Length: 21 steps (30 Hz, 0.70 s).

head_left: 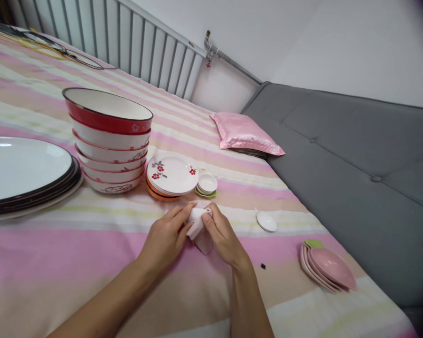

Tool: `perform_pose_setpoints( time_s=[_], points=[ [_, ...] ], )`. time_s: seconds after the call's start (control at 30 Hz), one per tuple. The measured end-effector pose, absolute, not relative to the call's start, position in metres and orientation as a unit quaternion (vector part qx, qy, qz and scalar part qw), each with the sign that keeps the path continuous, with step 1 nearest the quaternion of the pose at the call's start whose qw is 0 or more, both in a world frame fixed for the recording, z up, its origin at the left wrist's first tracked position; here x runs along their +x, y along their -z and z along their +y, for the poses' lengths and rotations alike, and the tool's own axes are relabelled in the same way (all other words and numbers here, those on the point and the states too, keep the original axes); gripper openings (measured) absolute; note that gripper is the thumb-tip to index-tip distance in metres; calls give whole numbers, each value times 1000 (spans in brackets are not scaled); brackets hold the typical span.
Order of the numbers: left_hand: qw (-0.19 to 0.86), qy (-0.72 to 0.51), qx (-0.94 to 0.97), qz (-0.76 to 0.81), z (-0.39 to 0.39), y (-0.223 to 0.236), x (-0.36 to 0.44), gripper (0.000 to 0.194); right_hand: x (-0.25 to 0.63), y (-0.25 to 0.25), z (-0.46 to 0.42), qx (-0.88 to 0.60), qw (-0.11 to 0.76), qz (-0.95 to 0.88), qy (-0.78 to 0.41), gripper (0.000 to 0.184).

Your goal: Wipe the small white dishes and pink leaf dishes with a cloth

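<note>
Between my two hands is a small glossy white piece that looks like a ceramic spoon (198,213), mostly covered by fingers. A pale cloth (203,241) is bunched around it and hangs below. My left hand (167,234) is closed on the cloth and the spoon's left side. With thumb and fingers pinched, my right hand (223,234) grips the spoon's right end. Just beyond my hands stands a stack of white flowered plates (176,174), with orange dishes (159,193) under it. Another white spoon (267,221) lies to the right on the striped bedsheet (120,263).
Tall stacked red-and-white bowls (113,152) and large dark-rimmed plates (28,169) stand left. Small white bowls (207,183) rest on a green dish. Pink dishes (331,267) lie right, near the grey headboard (356,155). A pink pillow (246,134) and cables (49,44) are farther back.
</note>
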<state>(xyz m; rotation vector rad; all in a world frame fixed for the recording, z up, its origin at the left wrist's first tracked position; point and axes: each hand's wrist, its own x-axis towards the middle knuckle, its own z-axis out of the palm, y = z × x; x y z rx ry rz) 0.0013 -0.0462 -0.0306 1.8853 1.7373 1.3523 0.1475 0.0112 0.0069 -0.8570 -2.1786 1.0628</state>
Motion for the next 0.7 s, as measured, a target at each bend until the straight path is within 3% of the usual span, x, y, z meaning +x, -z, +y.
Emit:
perform_pose_setpoints(
  time_s=[0.2, 0.37, 0.53, 0.7],
  points=[
    [101, -404, 676, 608, -48, 33, 2, 42, 139, -4, 8, -315, 259, -855, -320, 17],
    [158, -489, 622, 591, -47, 30, 3, 42, 138, -2, 10, -326, 287, -840, -326, 17],
    [297, -580, 466, 598, -46, 23, 4, 41, 139, -1, 14, -363, 360, -789, -340, 15],
    [573, -625, 330, 416, -45, 19, 9, 43, 140, -2, 14, -339, 366, -786, -366, 13]
  ],
)
